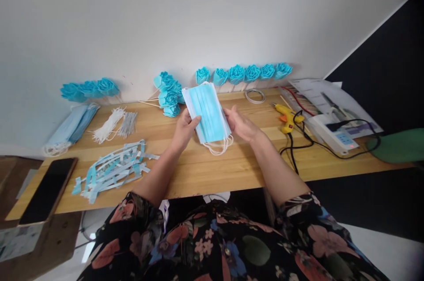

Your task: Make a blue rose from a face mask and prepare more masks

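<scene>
Above the desk (232, 170) ctr, your L hand (184, 130) & R hand (241, 124) both grip a stack of blue masks (208, 111) (ear loops dangling), tilted. Glue gun (287, 117) sits at 3 o'clock of it, cut strips (112, 168) at 8.

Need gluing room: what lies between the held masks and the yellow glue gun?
Head view: only the right hand gripping the masks; the table from there to the glue gun is bare.

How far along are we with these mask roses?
Done: blue roses line the wall, with cut strips and ear loops piled on the table. In hand: left hand and right hand hold a mask stack. Left: that stack plus the masks at far left, uncut.
</scene>
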Demonstrator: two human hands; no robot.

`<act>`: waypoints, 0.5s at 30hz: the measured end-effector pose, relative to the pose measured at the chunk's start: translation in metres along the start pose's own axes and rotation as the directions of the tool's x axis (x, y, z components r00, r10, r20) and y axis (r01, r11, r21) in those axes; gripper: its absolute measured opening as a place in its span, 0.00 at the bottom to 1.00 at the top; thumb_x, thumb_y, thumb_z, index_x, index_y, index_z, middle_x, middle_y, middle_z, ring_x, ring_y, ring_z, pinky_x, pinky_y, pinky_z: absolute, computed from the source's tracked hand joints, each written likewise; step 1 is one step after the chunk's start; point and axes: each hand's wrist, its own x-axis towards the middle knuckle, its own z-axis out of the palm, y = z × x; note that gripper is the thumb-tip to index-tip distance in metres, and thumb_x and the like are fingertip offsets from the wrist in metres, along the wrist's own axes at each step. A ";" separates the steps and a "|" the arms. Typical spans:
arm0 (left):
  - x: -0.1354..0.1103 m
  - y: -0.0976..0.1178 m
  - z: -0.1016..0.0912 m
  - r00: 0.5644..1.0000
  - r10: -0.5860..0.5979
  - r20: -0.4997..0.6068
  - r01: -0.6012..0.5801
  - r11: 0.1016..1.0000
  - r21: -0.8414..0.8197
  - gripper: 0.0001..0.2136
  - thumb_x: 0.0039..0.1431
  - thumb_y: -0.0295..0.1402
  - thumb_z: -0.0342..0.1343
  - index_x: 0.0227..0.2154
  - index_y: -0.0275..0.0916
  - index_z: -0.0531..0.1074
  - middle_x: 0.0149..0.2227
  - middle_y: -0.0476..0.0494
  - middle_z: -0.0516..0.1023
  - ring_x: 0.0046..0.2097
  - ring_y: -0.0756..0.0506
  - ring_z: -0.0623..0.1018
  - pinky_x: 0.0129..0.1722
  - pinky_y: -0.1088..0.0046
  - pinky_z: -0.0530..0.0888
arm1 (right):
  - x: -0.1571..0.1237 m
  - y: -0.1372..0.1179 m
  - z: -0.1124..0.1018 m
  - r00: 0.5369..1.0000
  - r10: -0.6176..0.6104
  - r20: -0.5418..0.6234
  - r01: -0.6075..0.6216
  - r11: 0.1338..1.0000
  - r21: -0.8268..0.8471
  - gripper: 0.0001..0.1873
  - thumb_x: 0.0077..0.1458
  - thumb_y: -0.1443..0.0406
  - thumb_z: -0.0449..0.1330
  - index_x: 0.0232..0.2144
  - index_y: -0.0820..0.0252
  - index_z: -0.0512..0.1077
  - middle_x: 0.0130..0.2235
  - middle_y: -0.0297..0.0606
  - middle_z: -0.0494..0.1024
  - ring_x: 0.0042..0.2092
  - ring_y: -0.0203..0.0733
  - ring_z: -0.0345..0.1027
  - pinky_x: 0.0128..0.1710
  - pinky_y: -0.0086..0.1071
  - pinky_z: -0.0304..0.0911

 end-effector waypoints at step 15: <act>0.002 -0.003 -0.002 0.993 0.114 0.025 -0.116 0.984 0.134 0.17 0.54 0.48 0.67 0.31 0.38 0.73 0.28 0.51 0.72 0.28 0.52 0.71 0.27 0.77 0.69 | 0.011 0.015 0.002 0.939 -0.130 -0.318 0.103 0.990 -0.101 0.19 0.36 0.54 0.75 0.31 0.58 0.81 0.34 0.34 0.84 0.37 0.44 0.76 0.45 0.40 0.71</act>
